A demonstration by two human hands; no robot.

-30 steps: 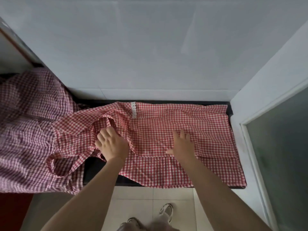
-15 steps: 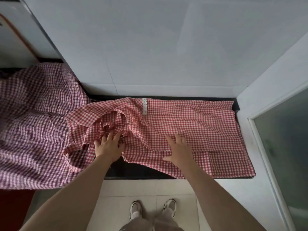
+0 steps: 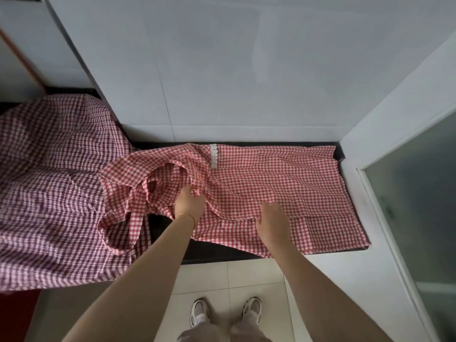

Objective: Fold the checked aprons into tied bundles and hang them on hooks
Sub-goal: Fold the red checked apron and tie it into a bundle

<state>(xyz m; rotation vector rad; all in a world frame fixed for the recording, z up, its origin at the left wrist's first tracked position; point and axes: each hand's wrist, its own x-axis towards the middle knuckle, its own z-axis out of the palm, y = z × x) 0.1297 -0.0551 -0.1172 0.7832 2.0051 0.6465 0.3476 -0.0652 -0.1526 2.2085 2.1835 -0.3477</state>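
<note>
The red checked apron (image 3: 271,183) lies spread across the dark table (image 3: 212,253), its skirt stretching away to the right of the fingers and its bib and straps bunched just left of them. A short strip of white lace trim (image 3: 214,156) sits at the apron's far edge, beyond the fingers.

The left hand (image 3: 188,202) reaches forward with the forearm nearly straight, palm down, its fingers (image 3: 191,190) curled tight and pinching a fold of the red cloth beside the bunched straps. A thin bracelet (image 3: 187,215) circles that wrist. The right hand (image 3: 271,222) lies palm down on the apron's near fold, fingers (image 3: 270,206) close together and bent slightly at the tips, pressing the cloth; whether they pinch any of it I cannot tell.

A looped strap (image 3: 116,228) hangs off the table's near edge, left of the left fingers.

Two aprons show in all: the red one, and a purple checked apron (image 3: 49,183) heaped well to the left of both hands, touching the red one's bunched end. Two hands, two white shoes (image 3: 199,314) on the tiled floor (image 3: 222,277) below the wrists. A white wall (image 3: 222,70) rises beyond the fingers.
</note>
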